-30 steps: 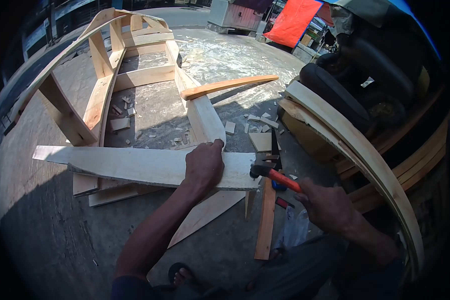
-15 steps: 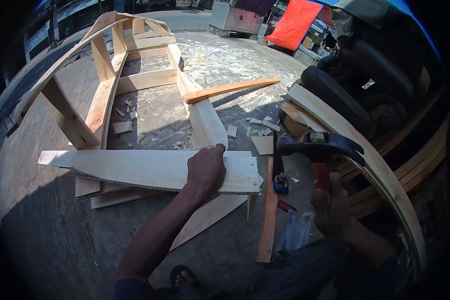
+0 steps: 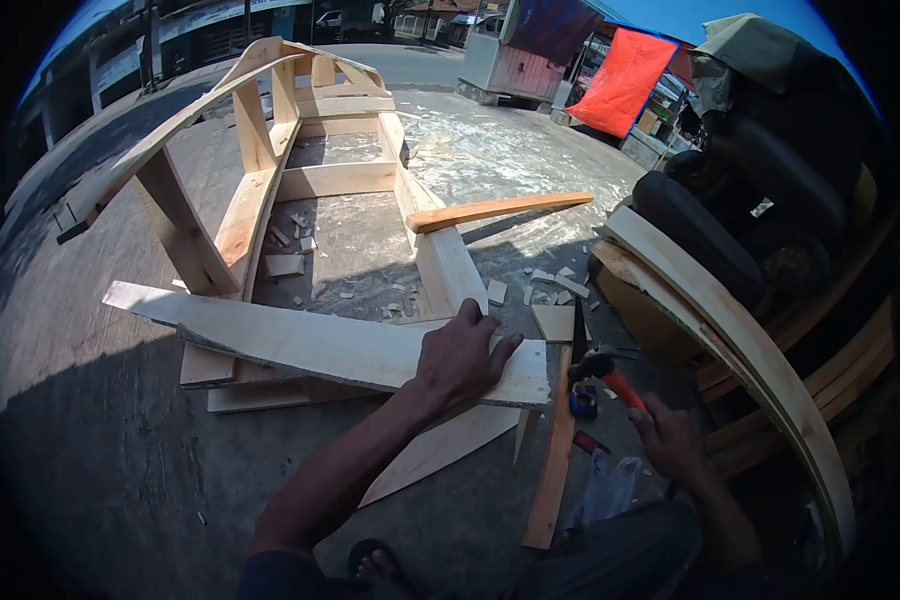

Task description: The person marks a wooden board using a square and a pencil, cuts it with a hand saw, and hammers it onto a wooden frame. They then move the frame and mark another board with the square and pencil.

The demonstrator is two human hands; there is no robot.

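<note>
My left hand [image 3: 462, 355] is on the near wooden board [image 3: 300, 338], close to its right end. Its fingers curl over the far edge and the thumb sticks out to the right. This board lies across the near end of a long wooden frame [image 3: 335, 180]. My right hand [image 3: 670, 438] is wrapped round the orange handle of a hammer [image 3: 625, 391]. The dark hammer head is low, right of the board's end, beside a blue tape measure [image 3: 583, 402] and a dark saw blade [image 3: 578, 328].
A loose wooden strip [image 3: 500, 211] rests across the frame's right rail. Curved boards [image 3: 730, 330] are stacked at right near black cushions [image 3: 695, 228]. Wood offcuts [image 3: 552, 284], a narrow plank [image 3: 548, 480] and a clear plastic bag [image 3: 610, 490] are on the ground.
The hammer has come down from beside the board to near the tape measure. My left thumb has spread away from the fingers. The camera view has tilted up and turned slightly left.
</note>
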